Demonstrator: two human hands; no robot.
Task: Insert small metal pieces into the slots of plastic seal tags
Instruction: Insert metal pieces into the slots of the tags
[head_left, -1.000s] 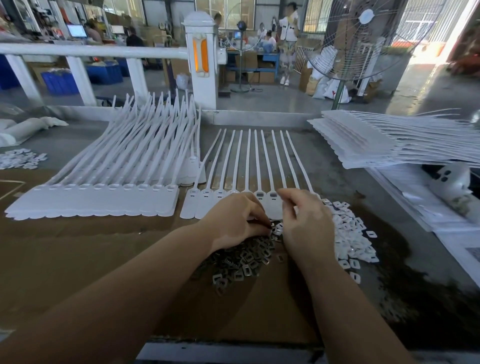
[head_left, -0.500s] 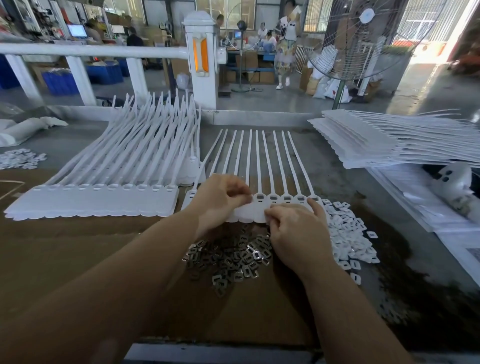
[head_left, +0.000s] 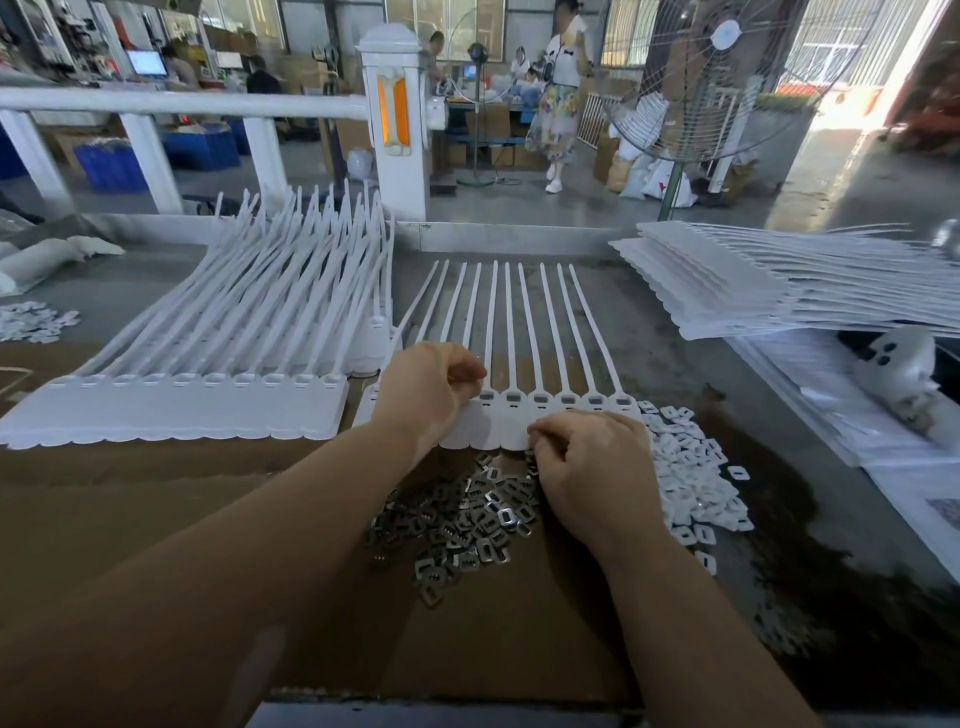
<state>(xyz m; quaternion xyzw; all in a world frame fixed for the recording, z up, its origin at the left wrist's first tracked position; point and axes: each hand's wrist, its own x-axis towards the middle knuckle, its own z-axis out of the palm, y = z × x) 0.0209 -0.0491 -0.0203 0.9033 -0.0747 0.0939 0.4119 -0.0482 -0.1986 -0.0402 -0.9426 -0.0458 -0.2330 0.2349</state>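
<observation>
White seal tags, silver metal pieces

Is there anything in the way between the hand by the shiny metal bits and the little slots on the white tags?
Nothing visible blocks it. The right hand sits at the near edge of the strip of seal tags, just above the pile of metal pieces. The slots lie open right beyond its knuckles. The left hand covers only the slots further left.

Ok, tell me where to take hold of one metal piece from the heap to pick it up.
Pinch a loose metal piece at the heap's near right edge by its two long rims, coming from above. It lies flat and thin with an open middle, clear of the right hand.
</observation>
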